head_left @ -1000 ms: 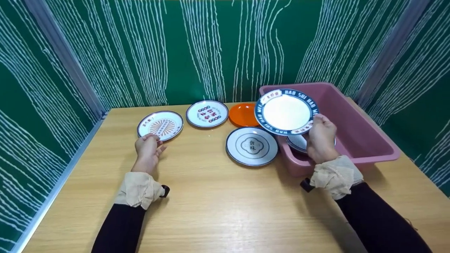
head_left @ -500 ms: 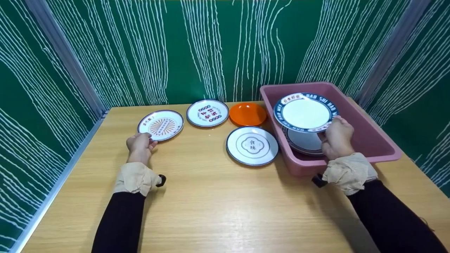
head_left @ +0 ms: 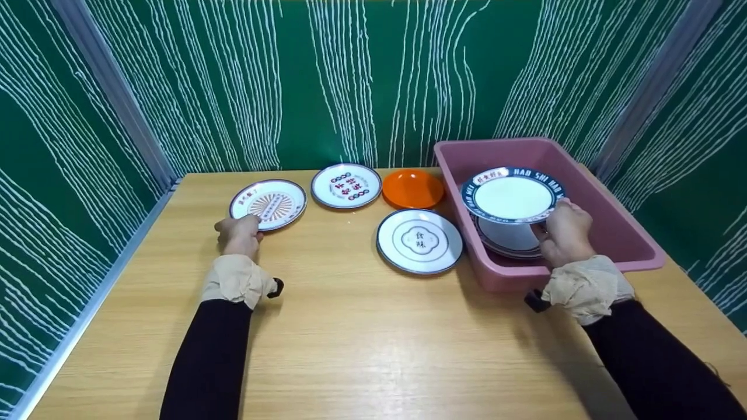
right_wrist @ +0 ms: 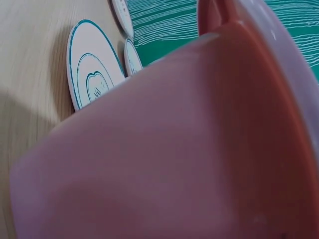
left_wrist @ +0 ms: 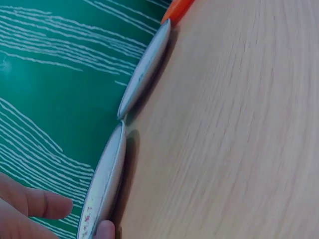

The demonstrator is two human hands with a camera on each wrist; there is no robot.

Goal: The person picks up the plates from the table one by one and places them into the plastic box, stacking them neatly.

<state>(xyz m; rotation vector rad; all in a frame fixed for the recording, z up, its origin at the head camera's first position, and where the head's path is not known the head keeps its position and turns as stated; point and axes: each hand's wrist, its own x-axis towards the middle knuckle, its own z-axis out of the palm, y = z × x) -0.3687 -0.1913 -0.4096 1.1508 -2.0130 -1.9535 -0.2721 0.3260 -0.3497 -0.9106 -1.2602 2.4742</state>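
Right hand [head_left: 565, 233] holding HAO SHI-lettered plate [head_left: 513, 197] at four o'clock, over pink tub [head_left: 502, 279], left hand [head_left: 240, 232] touching sunburst plate [head_left: 271, 203] at seven o'clock, grip unclear

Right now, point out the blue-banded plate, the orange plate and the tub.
Blue-banded plate [head_left: 513, 198]: head view, its white centre.
Orange plate [head_left: 412, 189]: head view, middle of its inside.
Tub [right_wrist: 144, 144]: right wrist view, its outer wall.

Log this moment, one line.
left hand: touches sunburst plate | right hand: holds blue-banded plate over plates in pink tub | orange plate: on table
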